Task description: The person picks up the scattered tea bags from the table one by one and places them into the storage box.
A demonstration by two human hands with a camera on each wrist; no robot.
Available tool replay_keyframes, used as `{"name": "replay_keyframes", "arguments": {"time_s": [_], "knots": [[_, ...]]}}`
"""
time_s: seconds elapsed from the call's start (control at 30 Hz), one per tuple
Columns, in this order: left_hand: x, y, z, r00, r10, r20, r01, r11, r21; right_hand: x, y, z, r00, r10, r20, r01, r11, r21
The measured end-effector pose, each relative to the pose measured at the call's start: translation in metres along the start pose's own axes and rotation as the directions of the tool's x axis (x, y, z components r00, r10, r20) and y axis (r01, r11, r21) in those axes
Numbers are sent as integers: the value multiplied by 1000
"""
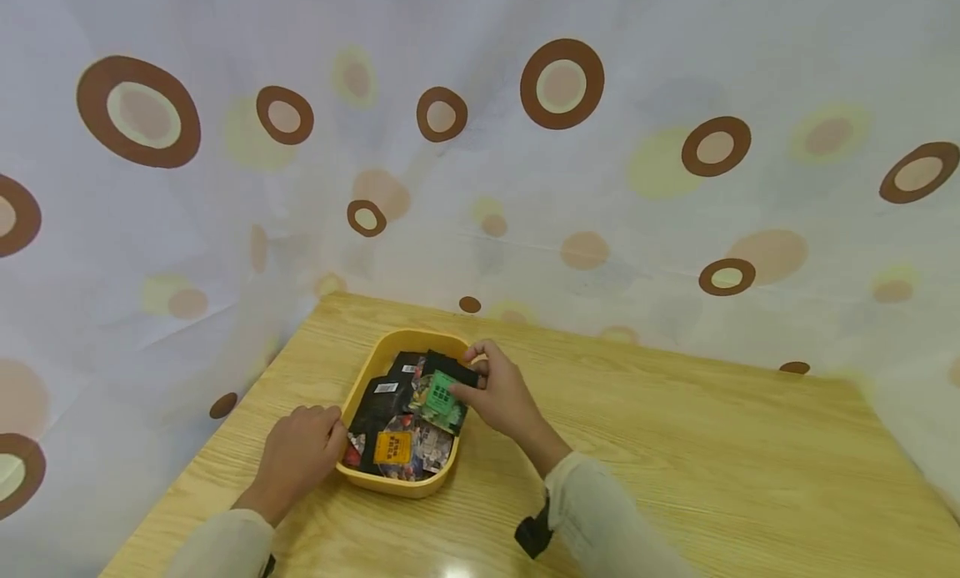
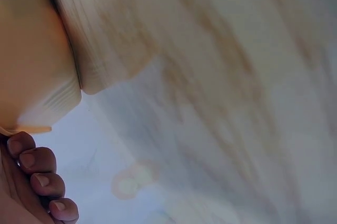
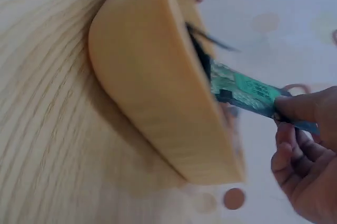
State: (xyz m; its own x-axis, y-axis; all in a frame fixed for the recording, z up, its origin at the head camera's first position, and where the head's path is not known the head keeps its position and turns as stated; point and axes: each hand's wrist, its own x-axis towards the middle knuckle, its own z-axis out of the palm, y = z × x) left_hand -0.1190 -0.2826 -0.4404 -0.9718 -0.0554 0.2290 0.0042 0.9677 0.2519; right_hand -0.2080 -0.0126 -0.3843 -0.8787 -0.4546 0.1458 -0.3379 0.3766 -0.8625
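A yellow plastic bin point(image 1: 400, 485) holds several black packets with printed fronts. My left hand point(image 1: 300, 449) grips the bin's left rim. In the left wrist view, the curled fingers of that left hand point(image 2: 42, 179) sit just at the rim. My right hand point(image 1: 504, 390) pinches a black packet with a green label point(image 1: 441, 397) between thumb and fingers, over the bin's right side. The right wrist view shows this packet point(image 3: 245, 90) tilted, its far end still inside the bin wall. Beneath it lie a packet with an orange label point(image 1: 394, 448) and black packets with white barcode stickers point(image 1: 386, 388).
The bin stands on a light wood-grain table point(image 1: 675, 444), near its left edge. A white cloth point(image 1: 480, 169) with brown and pale circles hangs behind the table and along its left side. The table extends to the right of the right hand.
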Motion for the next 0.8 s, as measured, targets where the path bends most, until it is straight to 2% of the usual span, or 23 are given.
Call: {"name": "replay_keyframes", "arguments": {"time_s": [0.03, 0.1, 0.17, 0.23, 0.27, 0.37, 0.43, 0.5, 0.67, 0.73, 0.8], "knots": [[-1, 1, 2, 1000, -7, 5, 7, 1000, -4, 5, 3, 9, 999, -29, -18, 28, 999, -24], [-5, 2, 4, 1000, -17, 25, 17, 1000, -7, 9, 10, 25, 994, -97, -55, 87, 984, -154], [-9, 3, 5, 999, -17, 41, 18, 1000, -6, 5, 15, 37, 982, -180, -53, 154, 936, -318], [-12, 3, 5, 999, -8, 36, 8, 1000, 0, -2, 15, 46, 974, -226, 19, 207, 849, -485], [-12, 2, 4, 1000, -2, 26, 2, 1000, 6, -5, 14, 49, 968, -241, 74, 240, 791, -563], [-10, 1, 1, 1000, 9, -15, -9, 1000, 7, -6, 7, 54, 947, -226, 228, 321, 637, -701], [-7, 1, -1, 999, 18, -30, -18, 1000, 6, -2, 5, 55, 945, -170, 281, 326, 585, -742], [-4, 1, -1, 999, 27, -29, -27, 1000, 0, 3, 4, 55, 949, -119, 293, 308, 562, -768], [-3, -1, 0, 998, 42, -46, -42, 999, 4, 17, 4, 56, 948, -19, 319, 278, 542, -793], [-3, -1, 0, 998, 47, -51, -47, 999, -6, 20, 5, 56, 948, 4, 318, 264, 547, -794], [-2, -2, 0, 997, 53, -50, -53, 999, -11, 22, 5, 55, 953, 3, 303, 247, 570, -784]]}}
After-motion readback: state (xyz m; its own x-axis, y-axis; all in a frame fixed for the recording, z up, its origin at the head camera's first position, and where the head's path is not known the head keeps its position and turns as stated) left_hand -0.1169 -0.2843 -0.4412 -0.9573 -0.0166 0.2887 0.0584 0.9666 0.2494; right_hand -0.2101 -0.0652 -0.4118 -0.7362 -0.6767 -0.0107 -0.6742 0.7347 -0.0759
